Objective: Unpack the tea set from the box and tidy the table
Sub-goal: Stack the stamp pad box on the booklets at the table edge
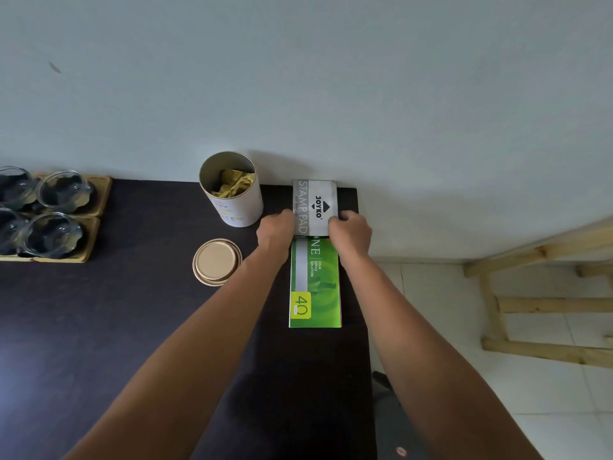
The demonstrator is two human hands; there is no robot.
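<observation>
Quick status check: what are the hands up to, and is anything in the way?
Left hand and right hand grip grey Joyko stamp pad box, over green booklet. Open white cardboard canister stands close left.

A pale wall [298, 78] rises behind; a wooden frame [530, 293] stands on white floor tiles [564, 410].

Two bare forearms, no sleeves, watch, rings or gloves visible; left hand [277, 229] and right hand [351, 232] likewise uncovered.
</observation>
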